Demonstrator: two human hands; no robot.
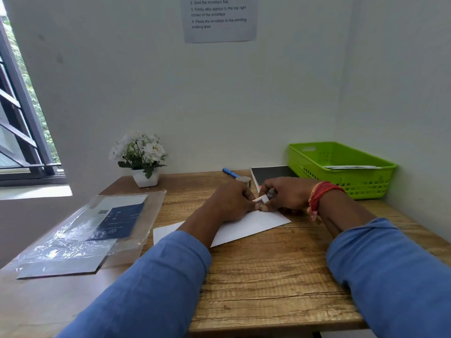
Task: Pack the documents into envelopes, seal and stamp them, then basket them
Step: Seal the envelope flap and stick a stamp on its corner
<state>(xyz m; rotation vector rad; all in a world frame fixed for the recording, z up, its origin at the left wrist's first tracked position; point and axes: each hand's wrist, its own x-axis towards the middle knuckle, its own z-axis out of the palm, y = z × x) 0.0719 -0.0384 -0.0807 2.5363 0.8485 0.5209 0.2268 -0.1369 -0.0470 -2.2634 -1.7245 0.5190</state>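
Two hands, one stamp: left hand and right hand both pinch it over envelope mid-table. Peel cleanly, then press it flat at envelope's top-right corner.

small pale piece between both hands too blurred to identify, envelope partly hidden under left hand, notice above the hands cut off
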